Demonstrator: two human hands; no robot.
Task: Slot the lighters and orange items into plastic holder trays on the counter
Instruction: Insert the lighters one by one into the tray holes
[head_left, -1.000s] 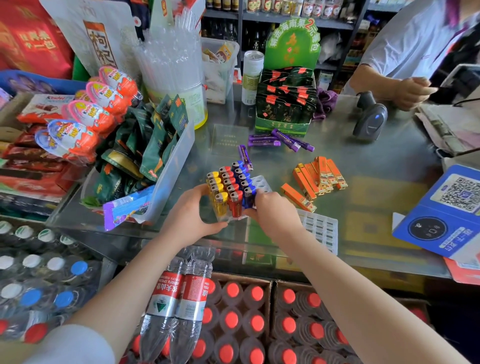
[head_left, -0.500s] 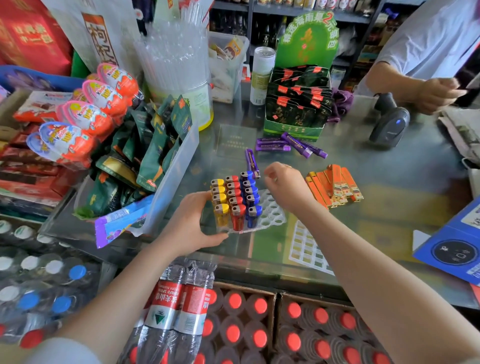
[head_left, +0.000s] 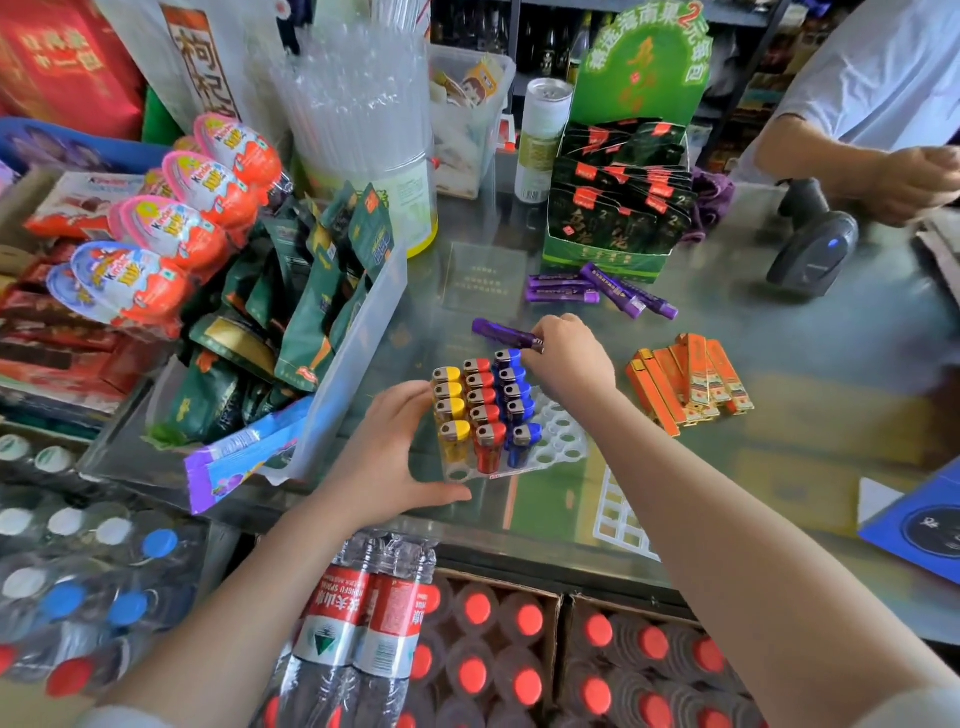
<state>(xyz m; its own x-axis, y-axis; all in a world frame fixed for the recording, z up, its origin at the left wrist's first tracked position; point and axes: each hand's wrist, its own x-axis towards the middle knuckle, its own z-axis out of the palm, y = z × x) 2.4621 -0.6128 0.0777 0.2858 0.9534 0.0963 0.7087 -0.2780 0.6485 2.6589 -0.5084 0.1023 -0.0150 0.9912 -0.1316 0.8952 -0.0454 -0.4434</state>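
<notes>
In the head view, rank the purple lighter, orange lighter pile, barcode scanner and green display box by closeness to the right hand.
1. purple lighter: pinched by the right hand.
2. orange lighter pile: just right.
3. green display box: behind.
4. barcode scanner: far right, close to the box's rank.

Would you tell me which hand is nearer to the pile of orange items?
Right. The right hand sits just left of the orange items; the left hand is beyond the lighter tray.
</notes>
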